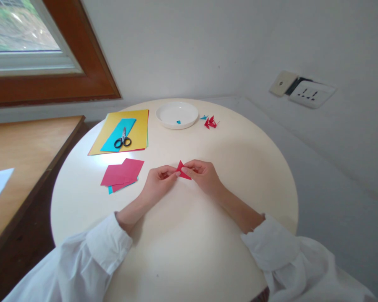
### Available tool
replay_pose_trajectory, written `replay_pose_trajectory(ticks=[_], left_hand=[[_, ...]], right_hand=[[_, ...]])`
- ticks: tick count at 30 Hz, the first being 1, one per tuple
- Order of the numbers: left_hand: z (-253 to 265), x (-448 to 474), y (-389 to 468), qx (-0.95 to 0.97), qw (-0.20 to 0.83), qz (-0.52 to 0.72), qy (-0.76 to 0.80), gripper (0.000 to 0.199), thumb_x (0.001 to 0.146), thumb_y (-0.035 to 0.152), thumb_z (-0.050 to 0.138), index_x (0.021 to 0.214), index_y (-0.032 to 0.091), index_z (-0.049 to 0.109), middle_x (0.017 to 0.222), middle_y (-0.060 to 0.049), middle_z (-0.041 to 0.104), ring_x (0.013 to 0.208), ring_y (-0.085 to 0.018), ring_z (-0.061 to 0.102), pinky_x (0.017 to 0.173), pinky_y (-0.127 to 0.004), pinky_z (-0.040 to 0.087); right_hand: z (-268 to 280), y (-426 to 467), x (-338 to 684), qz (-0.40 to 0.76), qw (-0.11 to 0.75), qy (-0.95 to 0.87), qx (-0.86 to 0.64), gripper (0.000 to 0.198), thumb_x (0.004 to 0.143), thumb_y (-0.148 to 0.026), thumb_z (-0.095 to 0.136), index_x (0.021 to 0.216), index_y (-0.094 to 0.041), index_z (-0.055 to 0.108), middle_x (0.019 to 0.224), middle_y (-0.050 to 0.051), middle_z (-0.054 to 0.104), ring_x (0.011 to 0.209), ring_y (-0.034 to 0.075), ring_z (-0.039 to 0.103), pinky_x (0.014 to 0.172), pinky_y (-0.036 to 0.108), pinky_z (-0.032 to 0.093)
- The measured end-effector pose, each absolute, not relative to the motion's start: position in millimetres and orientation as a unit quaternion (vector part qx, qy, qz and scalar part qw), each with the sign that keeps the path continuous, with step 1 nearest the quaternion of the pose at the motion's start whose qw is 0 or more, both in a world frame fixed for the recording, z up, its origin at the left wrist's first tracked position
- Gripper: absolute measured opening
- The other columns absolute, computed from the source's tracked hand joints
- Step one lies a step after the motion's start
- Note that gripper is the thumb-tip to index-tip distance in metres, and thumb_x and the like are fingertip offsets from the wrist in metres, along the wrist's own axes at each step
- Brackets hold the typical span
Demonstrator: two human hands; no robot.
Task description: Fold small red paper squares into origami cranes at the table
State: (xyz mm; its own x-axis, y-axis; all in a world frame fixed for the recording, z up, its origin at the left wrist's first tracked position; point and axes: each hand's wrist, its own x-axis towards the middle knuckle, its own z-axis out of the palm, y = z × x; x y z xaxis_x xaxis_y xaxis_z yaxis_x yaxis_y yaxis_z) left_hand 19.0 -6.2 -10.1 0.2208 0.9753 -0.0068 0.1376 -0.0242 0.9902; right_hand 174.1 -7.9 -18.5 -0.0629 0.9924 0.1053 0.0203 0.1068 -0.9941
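Note:
Between my two hands is a small red folded paper [184, 174], pointed at the top and at its lower right corner. My left hand [160, 179] pinches its left edge between thumb and forefinger. From the other side, my right hand [204, 174] grips the paper near its upper right, the thumb lying over its face. Parts of the folds are hidden under the thumbs. Left of my hands lie loose red paper squares [122, 173], overlapping, with a blue sheet [110, 190] peeking out beneath.
On the round white table [189, 268], scissors [123, 140] rest on a blue paper strip [126, 125] over yellow sheets [138, 126]. A white plate [164, 121] holds a small blue piece [178, 122]. Red paper cranes [211, 123] and a blue one [203, 117] sit beside it.

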Motion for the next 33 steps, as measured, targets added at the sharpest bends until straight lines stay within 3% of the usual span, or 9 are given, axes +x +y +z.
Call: replay_pose_trajectory(ticks=[12,22,33], left_hand=[[-12.3,18.5,-5.6,0.587,0.499,0.413,0.486,0.025,0.064,0.039,0.069,0.065,0.014,0.065,0.058,0.0,0.061,0.052,-0.009,0.046,0.048,-0.021,0.033],[-7.0,20.1,-6.9,0.566,0.497,0.457,0.474,0.02,0.066,0.035,0.067,0.069,0.015,0.065,0.067,-0.002,0.066,0.062,-0.013,0.056,0.059,-0.024,0.042],[-8.9,19.0,-5.2,0.565,0.486,0.476,0.467,0.015,0.068,0.03,0.064,0.069,0.016,0.064,0.067,-0.001,0.065,0.064,-0.013,0.056,0.061,-0.024,0.042]], right_hand=[[-19.1,-6.9,174.2,0.454,0.491,-0.574,-0.474,0.013,0.069,-0.029,0.063,0.068,-0.017,0.067,0.068,0.002,0.068,0.065,0.014,0.061,0.063,0.027,0.047],[-20.5,-8.6,173.9,0.369,0.46,-0.646,-0.485,0.013,0.073,-0.026,0.061,0.065,-0.017,0.065,0.066,0.001,0.068,0.063,0.012,0.057,0.06,0.025,0.042],[-20.4,-8.9,173.8,0.374,0.447,-0.652,-0.485,0.013,0.072,-0.029,0.062,0.068,-0.018,0.066,0.07,0.002,0.068,0.065,0.013,0.058,0.059,0.025,0.042]])
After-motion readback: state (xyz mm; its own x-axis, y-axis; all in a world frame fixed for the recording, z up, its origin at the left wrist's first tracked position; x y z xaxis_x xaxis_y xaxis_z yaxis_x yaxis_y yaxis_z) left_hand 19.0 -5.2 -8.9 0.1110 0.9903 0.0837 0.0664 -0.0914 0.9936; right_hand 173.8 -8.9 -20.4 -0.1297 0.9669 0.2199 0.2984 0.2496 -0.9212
